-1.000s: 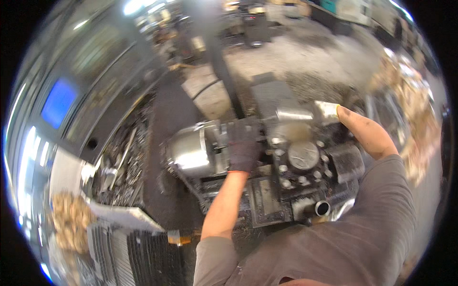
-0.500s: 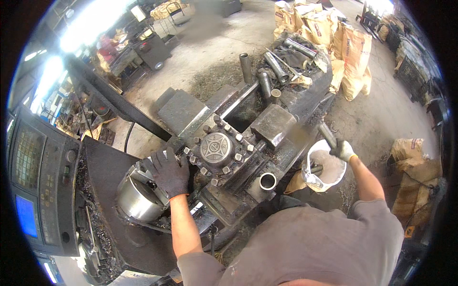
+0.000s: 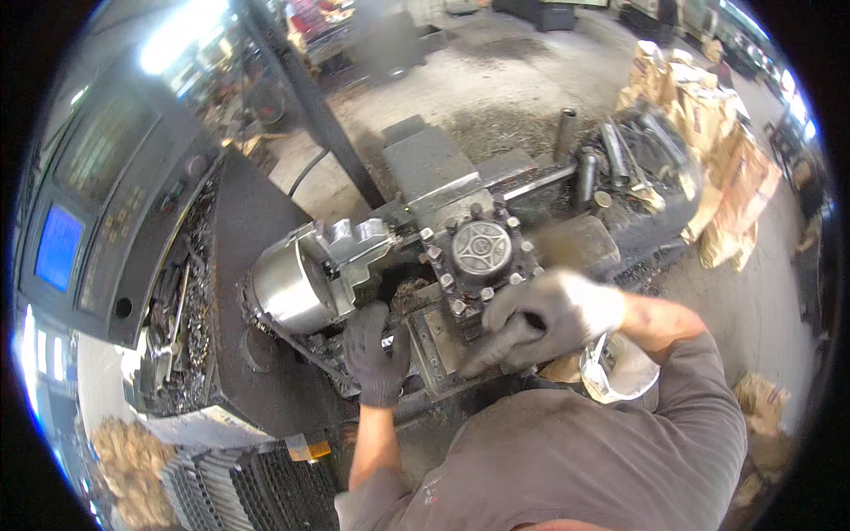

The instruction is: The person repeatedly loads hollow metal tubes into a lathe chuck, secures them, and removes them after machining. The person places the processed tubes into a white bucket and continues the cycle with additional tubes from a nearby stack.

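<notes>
Overall, a pale floor (image 3: 549,75) patched with dark chips (image 3: 522,130) spreads behind the grimy lathe (image 3: 447,336). Brown sacks (image 3: 730,181) stand at right. The silvery chuck (image 3: 292,281) sits left of the tool post (image 3: 482,248); a white bucket (image 3: 636,372) stands beside the lathe. The gloved left hand (image 3: 376,354) is just beside the chuck, the blurred right hand (image 3: 560,316) near the tool post; whether either grips anything, I cannot tell.

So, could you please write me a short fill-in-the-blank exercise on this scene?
The shiny silver cylindrical chuck lies to the picture's ____ of the dark-gloved left hand. The open white bucket lies to the picture's ____ of the grey-gloved right hand. The lit rectangular screen on the dark-grey control panel glows ____.
Missing words: left; right; blue.
</notes>
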`<control>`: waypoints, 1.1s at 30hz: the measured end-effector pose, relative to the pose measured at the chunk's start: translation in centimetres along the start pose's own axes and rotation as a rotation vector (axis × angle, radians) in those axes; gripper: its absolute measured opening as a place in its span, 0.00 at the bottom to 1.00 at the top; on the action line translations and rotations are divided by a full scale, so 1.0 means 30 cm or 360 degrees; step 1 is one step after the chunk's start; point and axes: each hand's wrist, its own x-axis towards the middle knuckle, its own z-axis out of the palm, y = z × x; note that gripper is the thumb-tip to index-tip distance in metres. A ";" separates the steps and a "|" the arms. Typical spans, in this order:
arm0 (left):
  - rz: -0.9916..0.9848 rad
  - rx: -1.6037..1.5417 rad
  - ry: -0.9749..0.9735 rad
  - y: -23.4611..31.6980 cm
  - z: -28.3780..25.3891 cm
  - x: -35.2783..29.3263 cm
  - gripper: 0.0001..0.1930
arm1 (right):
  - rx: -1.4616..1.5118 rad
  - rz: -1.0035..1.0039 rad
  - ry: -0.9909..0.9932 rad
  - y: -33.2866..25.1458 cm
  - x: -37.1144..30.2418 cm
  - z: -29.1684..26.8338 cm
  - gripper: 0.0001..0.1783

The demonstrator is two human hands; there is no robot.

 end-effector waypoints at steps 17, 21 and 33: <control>0.0222 0.0975 -0.0613 0.037 0.261 0.574 0.36 | -0.1352 0.0781 -0.0441 0.797 0.394 -0.277 0.20; -0.0084 0.1067 -0.1678 -0.011 0.344 0.751 0.25 | -0.1275 0.0882 -0.0419 0.800 0.306 -0.334 0.21; -0.0724 -0.0196 0.0251 -0.135 0.272 0.994 0.20 | -0.1364 0.0785 -0.0785 0.842 0.342 -0.305 0.19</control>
